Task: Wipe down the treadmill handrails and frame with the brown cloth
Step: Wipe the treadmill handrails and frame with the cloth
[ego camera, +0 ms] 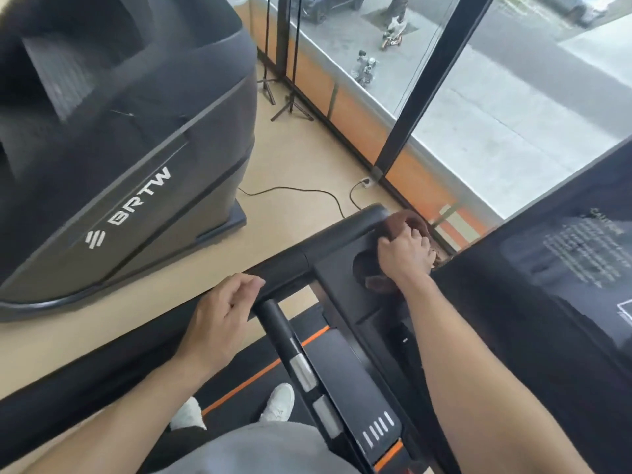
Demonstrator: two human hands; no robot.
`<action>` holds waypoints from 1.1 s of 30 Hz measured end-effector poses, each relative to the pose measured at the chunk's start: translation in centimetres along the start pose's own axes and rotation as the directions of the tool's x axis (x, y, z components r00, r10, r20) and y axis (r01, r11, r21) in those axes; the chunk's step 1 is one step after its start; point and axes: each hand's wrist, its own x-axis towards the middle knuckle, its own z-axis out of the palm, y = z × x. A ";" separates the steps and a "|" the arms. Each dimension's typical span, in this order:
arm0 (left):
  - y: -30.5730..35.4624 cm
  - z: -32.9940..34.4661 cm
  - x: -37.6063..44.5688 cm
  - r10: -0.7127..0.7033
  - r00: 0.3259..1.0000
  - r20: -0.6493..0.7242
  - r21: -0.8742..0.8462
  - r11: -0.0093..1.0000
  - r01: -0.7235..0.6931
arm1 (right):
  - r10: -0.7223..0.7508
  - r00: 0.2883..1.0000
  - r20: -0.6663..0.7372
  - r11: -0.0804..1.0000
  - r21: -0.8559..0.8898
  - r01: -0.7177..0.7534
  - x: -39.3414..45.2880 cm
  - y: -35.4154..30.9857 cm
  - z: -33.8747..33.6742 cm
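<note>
Right grip: the right hand [407, 253] lies on top of the brown cloth [403, 224], fingers curled into the bunched fabric and holding it against the treadmill frame [338, 268].
Brown cloth: crumpled under the right hand at the far end of the handrail [342, 230], just beside the dark console [554, 302]; folds show beyond the fingertips and below the wrist.
Left grip: the left hand [224, 307] rests on the near stretch of the handrail, fingers curled over the bar, thumb on the near side; it holds no cloth.
Handrail: a black bar running from lower left up to a rounded end near the cloth; a second bar [294, 354] with silver pads branches down from it, just right of the left hand.
Treadmill belt: the black belt [246, 388] with an orange edge stripe lies below, with two white shoes [278, 401] on it.
Neighbouring machine: a large dark machine [130, 159] marked BRTW stands at left on the tan floor [284, 172].
Floor: a black cable [307, 191] trails to a wall socket beside the window [513, 107].
</note>
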 end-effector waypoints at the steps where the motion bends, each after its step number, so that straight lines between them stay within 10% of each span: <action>1: -0.4 -0.1 -0.3 -0.014 1.000 -0.017 0.003 1.000 0.014 | -0.002 1.000 -0.020 1.000 0.016 0.003 -0.5 -0.6 0.4; 7: -2.1 -3.1 -1.7 -0.036 0.993 -0.109 0.010 0.999 0.038 | -0.259 0.962 -0.085 0.953 0.139 0.269 -4.3 -4.4 3.4; 14: -4.6 -8.9 -3.7 -0.034 0.985 -0.172 -0.065 0.998 0.023 | -0.677 0.713 0.180 0.729 0.030 0.684 -12.0 -12.4 6.8; 33: -25.3 -34.8 -14.4 -0.284 0.927 -0.247 -0.210 0.949 0.235 | -0.812 0.502 0.298 0.494 -0.107 0.863 -47.1 -30.4 23.9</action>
